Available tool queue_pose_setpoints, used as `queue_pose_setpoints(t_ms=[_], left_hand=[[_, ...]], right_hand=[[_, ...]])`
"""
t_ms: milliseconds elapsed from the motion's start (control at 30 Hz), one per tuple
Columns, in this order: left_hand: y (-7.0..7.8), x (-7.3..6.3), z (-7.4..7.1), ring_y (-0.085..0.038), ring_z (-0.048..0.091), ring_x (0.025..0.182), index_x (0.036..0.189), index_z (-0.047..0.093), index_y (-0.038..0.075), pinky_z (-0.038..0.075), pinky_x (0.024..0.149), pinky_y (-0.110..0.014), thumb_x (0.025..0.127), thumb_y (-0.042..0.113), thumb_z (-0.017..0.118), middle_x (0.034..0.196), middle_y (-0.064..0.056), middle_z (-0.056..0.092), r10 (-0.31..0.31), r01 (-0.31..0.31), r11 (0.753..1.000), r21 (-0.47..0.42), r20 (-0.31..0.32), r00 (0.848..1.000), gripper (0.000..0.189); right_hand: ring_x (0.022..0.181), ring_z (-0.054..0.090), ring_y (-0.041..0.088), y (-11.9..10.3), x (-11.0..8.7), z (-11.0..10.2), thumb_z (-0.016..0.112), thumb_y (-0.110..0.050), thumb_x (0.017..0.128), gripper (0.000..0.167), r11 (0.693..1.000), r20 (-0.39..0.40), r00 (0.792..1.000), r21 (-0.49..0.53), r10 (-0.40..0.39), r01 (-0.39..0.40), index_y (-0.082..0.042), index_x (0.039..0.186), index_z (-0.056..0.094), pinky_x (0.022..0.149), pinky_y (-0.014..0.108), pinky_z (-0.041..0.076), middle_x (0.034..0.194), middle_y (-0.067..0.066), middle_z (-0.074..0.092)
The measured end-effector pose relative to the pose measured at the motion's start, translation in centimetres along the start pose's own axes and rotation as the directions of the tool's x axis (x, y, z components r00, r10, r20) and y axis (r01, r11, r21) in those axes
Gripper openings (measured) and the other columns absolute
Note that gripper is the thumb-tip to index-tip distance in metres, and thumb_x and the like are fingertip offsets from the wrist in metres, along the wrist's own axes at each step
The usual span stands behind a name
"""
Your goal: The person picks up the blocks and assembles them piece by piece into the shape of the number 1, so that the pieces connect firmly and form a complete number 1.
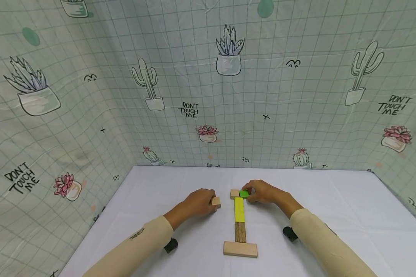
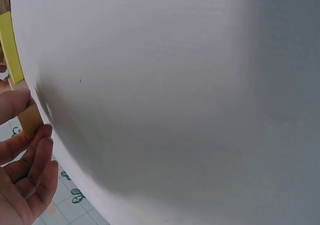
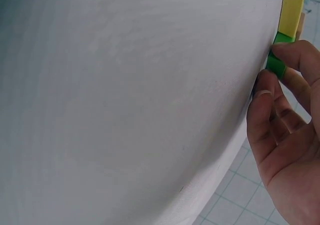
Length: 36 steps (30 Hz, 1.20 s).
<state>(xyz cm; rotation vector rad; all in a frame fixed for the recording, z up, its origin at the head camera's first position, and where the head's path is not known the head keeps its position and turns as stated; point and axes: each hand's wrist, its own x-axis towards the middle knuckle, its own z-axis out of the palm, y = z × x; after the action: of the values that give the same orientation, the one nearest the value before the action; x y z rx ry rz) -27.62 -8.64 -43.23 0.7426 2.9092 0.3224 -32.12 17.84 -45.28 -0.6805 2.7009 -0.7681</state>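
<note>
My left hand [image 1: 200,202] pinches a small light wooden block [image 1: 216,202] between thumb and fingers, left of a row of blocks on the white table; the left wrist view shows this block [image 2: 31,120] at its left edge. On the right, my right hand [image 1: 262,192] pinches a green block [image 1: 244,194] at the row's far end, also visible in the right wrist view. The green block sits beside another light wooden block [image 1: 234,194]. Both adjoin the far end of a yellow block [image 1: 239,210], followed by a dark wood-grain block [image 1: 240,232] and a crosswise light plank [image 1: 240,249].
A white cloth covers the table [image 1: 201,250]. Behind and to the left hangs a curtain [image 1: 180,142] printed with cacti and grid lines. Dark wrist devices [image 1: 171,245] show beneath both sleeves.
</note>
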Motion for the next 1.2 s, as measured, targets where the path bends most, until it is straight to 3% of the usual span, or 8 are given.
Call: queue_pose_setpoints(t_ms=[500, 1200], left_hand=[[0.3, 0.5, 0.0, -0.007, 0.052, 0.074, 0.108, 0.067, 0.005, 0.046, 0.067, -0.024, 0.092, 0.026, 0.074, 0.088, 0.001, 0.066, 0.017, -0.017, 1.0, -0.015, -0.006, 1.0, 0.027], [0.7, 1.7, 0.4, -0.008, 0.052, 0.074, 0.111, 0.067, 0.006, 0.047, 0.069, -0.024, 0.092, 0.026, 0.074, 0.089, 0.001, 0.066, -0.015, 0.016, 0.999, -0.034, 0.013, 1.0, 0.028]], right_hand=[[0.092, 0.054, 0.018, 0.0, -0.1, -0.1, 0.075, -0.007, 0.085, 0.038, 1.0, -0.011, 1.0, 0.006, 0.006, -0.006, -0.007, 0.122, 0.07, 0.086, 0.04, 0.049, 0.098, 0.0, 0.064], [0.092, 0.054, 0.018, -0.2, -0.2, -0.1, 0.074, -0.007, 0.085, 0.038, 1.0, -0.001, 1.0, 0.011, 0.017, -0.017, -0.006, 0.123, 0.07, 0.086, 0.039, 0.05, 0.098, 0.0, 0.064]])
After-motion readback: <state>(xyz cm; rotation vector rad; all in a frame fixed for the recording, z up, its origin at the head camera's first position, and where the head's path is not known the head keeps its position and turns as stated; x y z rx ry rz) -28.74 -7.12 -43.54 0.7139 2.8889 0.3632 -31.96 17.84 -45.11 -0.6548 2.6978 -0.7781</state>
